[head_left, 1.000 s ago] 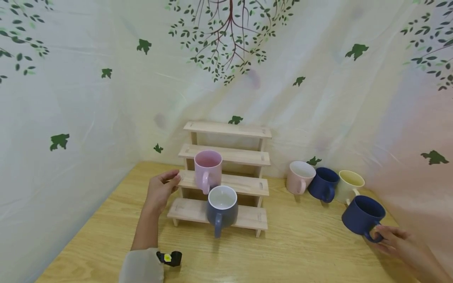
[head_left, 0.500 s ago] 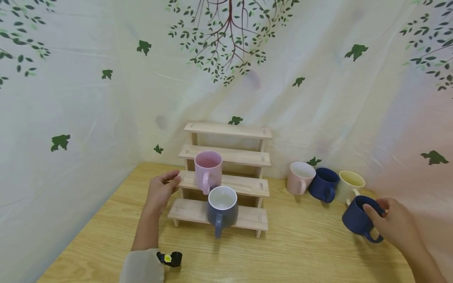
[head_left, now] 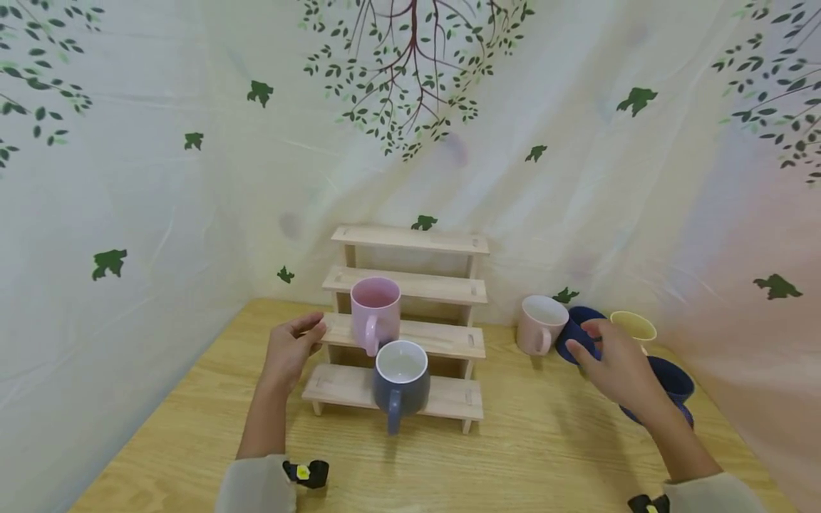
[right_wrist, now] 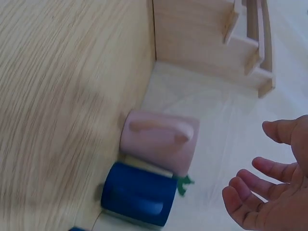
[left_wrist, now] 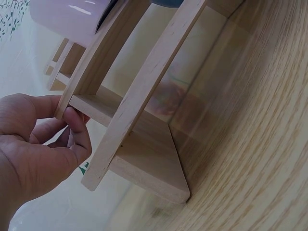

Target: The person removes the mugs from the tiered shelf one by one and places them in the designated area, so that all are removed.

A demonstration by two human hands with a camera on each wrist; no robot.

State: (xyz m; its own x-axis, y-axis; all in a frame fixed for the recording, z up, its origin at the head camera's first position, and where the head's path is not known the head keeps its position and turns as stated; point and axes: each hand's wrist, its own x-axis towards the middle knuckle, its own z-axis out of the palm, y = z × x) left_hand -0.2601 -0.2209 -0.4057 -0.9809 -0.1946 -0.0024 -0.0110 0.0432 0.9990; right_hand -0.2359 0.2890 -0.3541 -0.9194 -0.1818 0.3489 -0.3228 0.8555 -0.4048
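Note:
My left hand (head_left: 290, 350) pinches the left end of the second-lowest plank of a stepped wooden shelf (head_left: 442, 336); the left wrist view shows thumb and fingers around that plank (left_wrist: 89, 67). A pink mug (head_left: 378, 317) stands on this step. On the lowest step is a grey-blue mug (head_left: 400, 392) with a white inside. My right hand (head_left: 618, 367) hovers with spread fingers and nothing in them, in front of a navy mug (head_left: 571, 345) that it partly hides. In the right wrist view, this navy mug (right_wrist: 139, 195) lies apart from the fingers.
Left of the navy mug stands a pale pink mug (head_left: 541, 328) with a white inside. A yellow mug (head_left: 635, 325) and another navy mug (head_left: 672, 381) stand to the right, partly covered by my hand and arm. A leaf-patterned cloth (head_left: 500, 192) hangs behind the wooden table (head_left: 500, 463).
My right hand has let go of the front navy mug at the right and moved left and up to the row of mugs. The left hand keeps its place on the shelf.

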